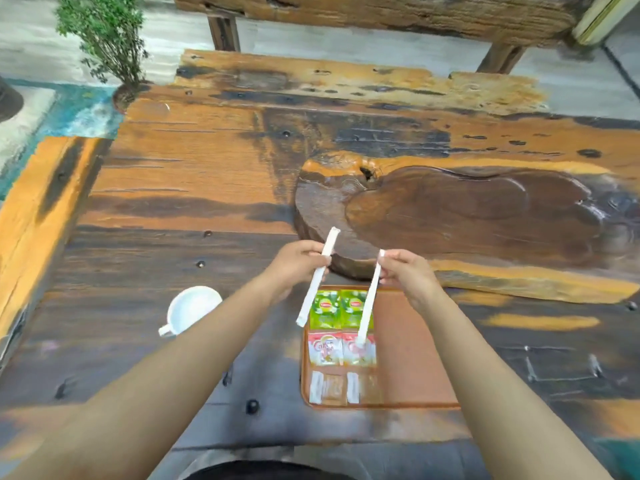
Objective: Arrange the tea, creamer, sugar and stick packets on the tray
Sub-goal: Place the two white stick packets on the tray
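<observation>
A brown tray (pixel 412 344) lies on the wooden table in front of me. On its left side sit two green tea packets (pixel 341 308), below them two red and white creamer packets (pixel 341 351), and below those two sugar packets (pixel 344 388). My left hand (pixel 298 263) pinches one long white stick packet (pixel 317 278), held above the tray's left edge. My right hand (pixel 407 271) pinches a second white stick packet (pixel 369 299) that hangs down over the tea and creamer packets.
A white cup (pixel 192 308) stands on the table left of the tray. A thick dark wooden slab (pixel 467 220) lies just beyond the tray. A small green plant (pixel 104 32) is at the far left corner, and a wooden bench stands behind the table.
</observation>
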The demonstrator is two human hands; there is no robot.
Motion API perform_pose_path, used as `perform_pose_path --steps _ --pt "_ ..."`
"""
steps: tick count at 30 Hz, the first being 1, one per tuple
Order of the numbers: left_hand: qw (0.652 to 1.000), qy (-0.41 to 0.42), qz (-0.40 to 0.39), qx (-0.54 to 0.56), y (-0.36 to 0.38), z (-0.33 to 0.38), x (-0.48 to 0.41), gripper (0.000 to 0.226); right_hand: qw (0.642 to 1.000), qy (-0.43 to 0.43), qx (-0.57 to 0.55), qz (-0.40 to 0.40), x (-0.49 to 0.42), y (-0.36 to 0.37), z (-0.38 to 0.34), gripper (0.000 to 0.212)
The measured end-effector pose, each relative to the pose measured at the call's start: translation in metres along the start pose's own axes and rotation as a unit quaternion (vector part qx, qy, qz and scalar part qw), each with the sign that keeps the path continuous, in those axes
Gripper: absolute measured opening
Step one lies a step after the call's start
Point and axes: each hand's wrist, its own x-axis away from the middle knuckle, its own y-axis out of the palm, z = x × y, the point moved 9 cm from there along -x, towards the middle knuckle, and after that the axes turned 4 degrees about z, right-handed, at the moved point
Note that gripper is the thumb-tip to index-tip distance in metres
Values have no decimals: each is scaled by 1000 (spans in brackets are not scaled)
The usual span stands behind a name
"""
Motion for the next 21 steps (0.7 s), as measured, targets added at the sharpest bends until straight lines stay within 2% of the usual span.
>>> perform_pose_path --steps 4,9,12,15,18,21 --pt "994 -62 12 90 41 -36 22 14 997 21 66 26 12 -67 43 16" --pt "985 -118 24 125 70 -77 37 15 988 39 147 16 9 -96 98 27" --pt "981 -132 59 129 70 -85 46 10 985 39 170 -4 -2 -95 116 22" --pt "977 -137 94 132 63 -90 53 9 981 30 192 -17 -12 -87 124 7" --pt "975 -135 117 129 56 -93 60 8 968 -16 251 -11 -21 -85 119 15" --pt "975 -134 130 119 52 -95 63 10 921 -105 374 19 -16 -90 108 25"
